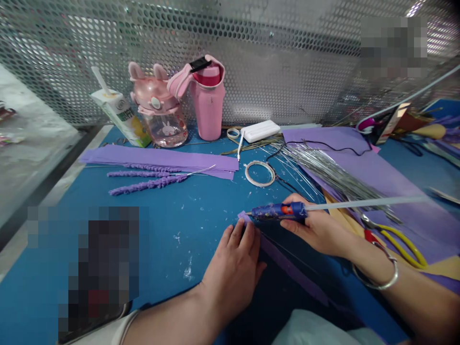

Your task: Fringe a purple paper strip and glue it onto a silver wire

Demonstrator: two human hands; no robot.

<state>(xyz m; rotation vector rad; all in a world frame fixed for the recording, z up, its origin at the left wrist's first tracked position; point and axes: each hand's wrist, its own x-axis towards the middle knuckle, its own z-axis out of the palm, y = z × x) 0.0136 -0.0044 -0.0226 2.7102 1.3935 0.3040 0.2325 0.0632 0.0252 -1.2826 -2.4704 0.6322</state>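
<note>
My right hand (316,229) grips a blue glue gun (278,211) with a long white glue stick (362,203) sticking out behind it. Its nozzle touches the end of a narrow purple paper strip (287,266) lying on the blue table (179,220). My left hand (235,261) rests on the strip's near end, fingers together and pressing it flat beside the nozzle. A thin wire runs along the strip. Two finished purple lavender-like stems (147,184) lie to the left.
A stack of purple paper strips (161,159), a juice carton (120,117), two pink bottles (208,98), a white power bank (260,130), a tape ring (259,173), a bundle of silver wires (330,172) and yellow-handled pliers (395,239) surround the spot. A perforated metal screen stands behind.
</note>
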